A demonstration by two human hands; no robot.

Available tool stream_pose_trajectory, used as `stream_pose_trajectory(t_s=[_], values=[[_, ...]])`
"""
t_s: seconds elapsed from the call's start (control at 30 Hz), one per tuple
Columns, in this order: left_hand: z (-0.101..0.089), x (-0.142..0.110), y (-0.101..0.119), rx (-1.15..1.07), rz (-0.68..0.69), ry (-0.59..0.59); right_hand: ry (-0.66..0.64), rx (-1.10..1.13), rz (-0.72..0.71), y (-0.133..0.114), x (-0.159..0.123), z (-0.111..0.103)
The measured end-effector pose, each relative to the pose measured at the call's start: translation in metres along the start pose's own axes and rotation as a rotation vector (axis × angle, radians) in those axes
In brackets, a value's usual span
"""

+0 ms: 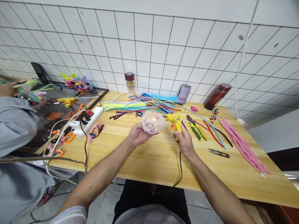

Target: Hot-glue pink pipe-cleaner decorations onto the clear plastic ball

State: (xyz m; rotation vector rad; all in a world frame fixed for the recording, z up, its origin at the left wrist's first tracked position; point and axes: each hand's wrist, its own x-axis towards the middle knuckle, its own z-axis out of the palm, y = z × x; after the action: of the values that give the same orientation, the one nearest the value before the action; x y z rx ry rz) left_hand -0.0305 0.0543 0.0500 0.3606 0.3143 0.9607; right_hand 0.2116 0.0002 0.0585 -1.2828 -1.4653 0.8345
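Note:
In my left hand (137, 135) is a clear, round plastic ball (153, 122) with whitish swirls showing on it; my fingers cup it from below. My right hand (183, 140) grips the handle of a yellow glue gun (174, 119). The gun's nozzle points left and is at the right side of the ball; whether it touches I cannot tell. A black cord hangs from the gun's handle down past the table edge. Behind both hands lies a bundle of colourful pipe cleaners (126, 105).
Pliers (197, 128), thread snips (219, 153) and pink pipe cleaners (243, 144) lie at right. A red flask (218, 96), a glass bottle (130, 84) and a phone (184, 93) stand at the back. Left are a power strip (90, 120), another glue gun (66, 101) and a co-worker's sleeve (17, 124).

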Motion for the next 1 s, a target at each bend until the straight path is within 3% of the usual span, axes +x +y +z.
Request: stream_pose_trajectory(t_s=[0.23, 0.43, 1.0], values=[[-0.0007, -0.0004, 0.0007, -0.026, 0.011, 0.017, 0.009, -0.133, -0.1, 0.0015, -0.0019, -0.0071], [-0.0041, 0.0007, 0.0004, -0.03, -0.007, 0.026, 0.068, -0.074, -0.053, -0.0018, -0.0014, -0.0073], [-0.0009, 0.0008, -0.0004, -0.014, -0.011, 0.042, 0.048, -0.144, -0.058, 0.0017, 0.0005, -0.0086]])
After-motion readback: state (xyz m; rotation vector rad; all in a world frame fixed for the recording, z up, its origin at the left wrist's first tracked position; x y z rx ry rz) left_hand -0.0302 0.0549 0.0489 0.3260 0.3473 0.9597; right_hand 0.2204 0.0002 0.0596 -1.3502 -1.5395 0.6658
